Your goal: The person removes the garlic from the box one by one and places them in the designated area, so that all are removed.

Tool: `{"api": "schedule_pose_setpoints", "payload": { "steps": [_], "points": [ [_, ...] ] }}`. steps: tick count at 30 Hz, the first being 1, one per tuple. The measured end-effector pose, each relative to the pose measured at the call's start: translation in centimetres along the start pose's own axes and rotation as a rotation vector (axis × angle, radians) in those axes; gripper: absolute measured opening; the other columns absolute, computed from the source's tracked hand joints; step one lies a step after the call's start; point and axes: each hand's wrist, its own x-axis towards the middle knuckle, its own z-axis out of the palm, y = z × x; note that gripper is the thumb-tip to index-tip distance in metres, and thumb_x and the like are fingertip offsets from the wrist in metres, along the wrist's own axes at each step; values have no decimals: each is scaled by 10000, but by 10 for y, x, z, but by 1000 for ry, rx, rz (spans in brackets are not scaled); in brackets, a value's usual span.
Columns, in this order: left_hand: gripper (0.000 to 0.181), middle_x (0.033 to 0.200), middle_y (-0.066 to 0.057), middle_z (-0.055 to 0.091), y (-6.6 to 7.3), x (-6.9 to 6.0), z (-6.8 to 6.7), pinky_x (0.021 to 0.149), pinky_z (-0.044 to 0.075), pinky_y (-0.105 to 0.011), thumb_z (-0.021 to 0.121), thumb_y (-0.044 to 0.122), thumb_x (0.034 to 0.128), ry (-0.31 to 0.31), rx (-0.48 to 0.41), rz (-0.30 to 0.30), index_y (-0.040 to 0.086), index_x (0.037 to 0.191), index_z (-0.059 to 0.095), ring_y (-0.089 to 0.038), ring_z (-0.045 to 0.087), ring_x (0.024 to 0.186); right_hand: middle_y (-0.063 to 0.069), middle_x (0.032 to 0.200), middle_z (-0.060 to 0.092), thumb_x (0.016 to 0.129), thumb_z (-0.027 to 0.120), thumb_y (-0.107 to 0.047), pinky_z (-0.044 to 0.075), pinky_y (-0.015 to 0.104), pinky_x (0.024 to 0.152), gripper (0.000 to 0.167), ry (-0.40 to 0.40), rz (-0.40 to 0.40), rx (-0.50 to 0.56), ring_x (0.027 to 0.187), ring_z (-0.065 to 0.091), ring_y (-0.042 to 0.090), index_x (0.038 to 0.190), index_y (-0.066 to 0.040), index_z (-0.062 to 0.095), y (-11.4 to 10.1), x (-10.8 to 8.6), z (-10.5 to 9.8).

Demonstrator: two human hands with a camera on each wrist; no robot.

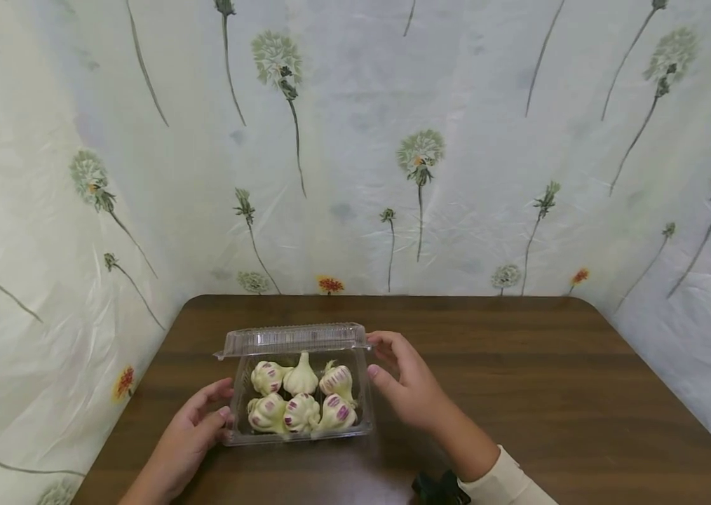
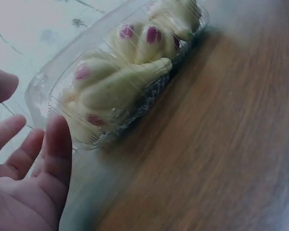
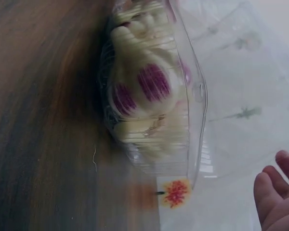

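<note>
A clear plastic box (image 1: 301, 438) stands on the table with its lid (image 1: 295, 338) raised at the back. Inside lie two rows of white garlic bulbs (image 1: 301, 412) with purple patches, seen through the ribbed wall in both wrist views. My left hand (image 1: 181, 438) is at the box's left side, fingers slightly bent and spread; in the left wrist view the fingers (image 2: 58, 139) are beside the box wall. At the right side is my right hand (image 1: 415, 389), its fingertips by the lid's right end; whether they touch it cannot be told.
The brown wooden table (image 1: 519, 379) extends to the right of the box. A dark object (image 1: 440, 487) lies at the front edge by the right sleeve. Flower-patterned sheeting (image 1: 355, 140) hangs behind and at both sides of the table.
</note>
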Motion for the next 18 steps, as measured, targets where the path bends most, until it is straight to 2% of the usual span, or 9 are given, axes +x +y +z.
{"api": "schedule_pose_setpoints", "payload": {
  "steps": [3, 8, 18],
  "points": [
    [534, 1474, -220, 437, -1, 0, 2, 748, 590, -276, 621, 103, 1043, 12, 19, 13, 2, 1537, 447, -134, 623, 948, 142, 1512, 475, 1069, 597, -167, 399, 503, 1173, 425, -9, 19, 52, 1457, 466, 395, 1462, -102, 453, 5, 3, 0],
    [529, 1505, -248, 485, -4, 2, 5, 728, 578, -259, 657, 74, 1018, 9, 46, 1, -14, 1513, 492, -119, 640, 903, 182, 1530, 452, 1080, 580, -166, 392, 541, 1171, 442, -19, 17, 86, 1468, 435, 436, 1486, -80, 426, 13, 7, -1],
    [532, 1511, -253, 505, -5, 2, 3, 717, 576, -251, 667, 71, 1012, -4, 65, -5, -7, 1513, 504, -123, 677, 937, 221, 1526, 463, 1086, 538, -109, 392, 607, 1167, 409, -3, 65, 124, 1437, 459, 469, 1471, -46, 414, 19, 14, 0]
  ]
}}
